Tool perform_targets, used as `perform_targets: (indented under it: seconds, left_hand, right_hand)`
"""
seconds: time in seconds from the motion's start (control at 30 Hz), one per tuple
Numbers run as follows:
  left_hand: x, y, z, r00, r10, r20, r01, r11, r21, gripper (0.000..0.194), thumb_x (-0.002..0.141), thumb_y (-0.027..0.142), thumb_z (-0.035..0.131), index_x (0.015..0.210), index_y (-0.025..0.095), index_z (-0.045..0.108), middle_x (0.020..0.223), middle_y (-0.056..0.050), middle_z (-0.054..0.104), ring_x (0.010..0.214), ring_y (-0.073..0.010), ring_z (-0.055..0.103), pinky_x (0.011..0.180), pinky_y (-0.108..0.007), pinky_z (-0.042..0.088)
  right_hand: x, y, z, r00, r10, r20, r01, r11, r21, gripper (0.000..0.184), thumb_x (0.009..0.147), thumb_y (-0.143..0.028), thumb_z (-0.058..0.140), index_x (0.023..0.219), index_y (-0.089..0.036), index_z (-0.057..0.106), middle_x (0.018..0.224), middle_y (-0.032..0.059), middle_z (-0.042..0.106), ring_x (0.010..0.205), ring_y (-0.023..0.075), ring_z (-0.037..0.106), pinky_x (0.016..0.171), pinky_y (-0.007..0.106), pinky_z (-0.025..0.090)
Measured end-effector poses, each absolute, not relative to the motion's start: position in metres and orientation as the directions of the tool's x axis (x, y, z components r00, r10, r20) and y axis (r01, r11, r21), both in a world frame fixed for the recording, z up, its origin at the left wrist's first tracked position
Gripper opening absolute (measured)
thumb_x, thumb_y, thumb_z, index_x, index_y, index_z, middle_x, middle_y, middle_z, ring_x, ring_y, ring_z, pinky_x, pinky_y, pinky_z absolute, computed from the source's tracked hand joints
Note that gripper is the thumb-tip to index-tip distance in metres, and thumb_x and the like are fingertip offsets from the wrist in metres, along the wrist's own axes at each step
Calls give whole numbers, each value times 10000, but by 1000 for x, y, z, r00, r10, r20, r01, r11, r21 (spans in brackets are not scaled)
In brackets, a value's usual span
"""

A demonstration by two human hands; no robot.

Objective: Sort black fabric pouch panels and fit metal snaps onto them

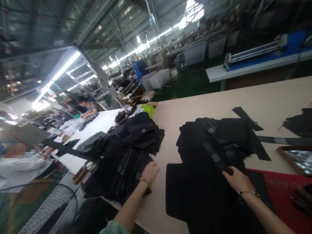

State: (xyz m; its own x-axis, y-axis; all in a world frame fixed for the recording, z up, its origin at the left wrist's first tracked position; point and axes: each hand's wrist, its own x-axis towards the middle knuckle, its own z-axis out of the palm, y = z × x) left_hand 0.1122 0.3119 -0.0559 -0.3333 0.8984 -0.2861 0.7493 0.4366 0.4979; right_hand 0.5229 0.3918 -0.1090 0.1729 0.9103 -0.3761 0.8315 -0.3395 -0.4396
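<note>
My left hand (149, 174) is at the right edge of a pile of black fabric pieces (114, 169), with its fingers curled. Whatever those fingers may hold is hidden. My right hand (239, 181) pinches the lower end of a black fabric strip (207, 148), which bears a small grey label. This strip slants across a second stack of black fabric pieces (190, 182), which covers the table in front of me. More dark strips (260, 149) lie beyond the right side of that stack.
The pale table (168, 113) runs off to the right. On it are a tray of shiny small parts (302, 157), a red sheet (287, 198) and a yellow-green packet (149, 110). A wire-guarded fan (53, 208) stands at lower left. Other people work at the left.
</note>
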Motion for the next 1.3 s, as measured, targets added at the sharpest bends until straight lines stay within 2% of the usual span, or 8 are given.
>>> perform_targets:
  seconds: [0.1,0.2,0.4,0.57,0.67,0.77,0.9,1.3]
  left_hand:
    - [223,313,-94,-67,893,-444,344,439,830,481,821,490,622,1219,221,593,1230,-147,639,1098,-242,640,907,-363,524]
    - [303,306,-99,70,855,-513,117,504,856,539,753,488,715,1158,144,625,1076,-161,683,943,-236,675,798,-338,556]
    - [284,319,-42,28,898,-439,493,370,787,253,865,322,570,1024,155,673,988,-95,709,864,-223,676,776,-336,552]
    - [225,350,27,27,982,-188,973,18,230,320,931,301,433,1126,176,655,1064,-139,686,1026,-300,642,902,-415,496]
    - [246,342,39,107,991,-77,985,-95,142,485,915,260,453,1391,180,497,1133,-152,650,973,-293,656,829,-388,510]
    - [303,320,5,304,943,-133,934,-267,237,735,882,160,462,1562,272,208,1199,-127,600,848,-227,677,740,-325,510]
    - [375,288,-73,502,806,-313,838,-365,405,575,859,102,454,1384,321,528,1254,-99,574,879,-200,677,780,-306,501]
    - [389,286,-142,286,897,-338,414,203,887,301,865,387,588,1036,159,685,1043,-87,712,987,-196,643,925,-321,477]
  right_hand:
    - [488,349,-86,32,956,-290,836,-184,-517,395,885,-379,519,1230,-218,624,973,140,734,885,304,714,755,377,532]
    - [456,296,-65,-215,952,-219,748,17,-663,330,848,-248,559,1171,-248,623,1000,89,724,880,238,702,750,312,502]
    - [491,232,-65,-147,969,-197,522,-93,-848,368,781,-202,654,1146,-189,609,966,47,673,833,164,634,783,288,493]
    - [537,200,-102,339,899,-275,477,-417,-773,460,731,-269,723,1157,-158,591,1087,88,615,885,178,630,817,317,518]
    - [536,197,-121,478,821,-312,481,-542,-689,648,673,-323,791,1247,-153,542,1180,118,587,893,187,642,807,314,526]
    - [530,204,-127,486,823,-293,589,-556,-586,611,697,-306,781,1254,-197,556,1206,99,598,926,191,652,813,302,512]
    - [531,214,-127,501,781,-374,585,-624,-519,438,746,-217,725,1169,-234,612,1004,33,693,918,186,669,806,283,493]
    - [518,240,-135,502,806,-314,456,-555,-695,189,744,-214,700,926,-166,698,988,81,691,952,199,649,907,333,498]
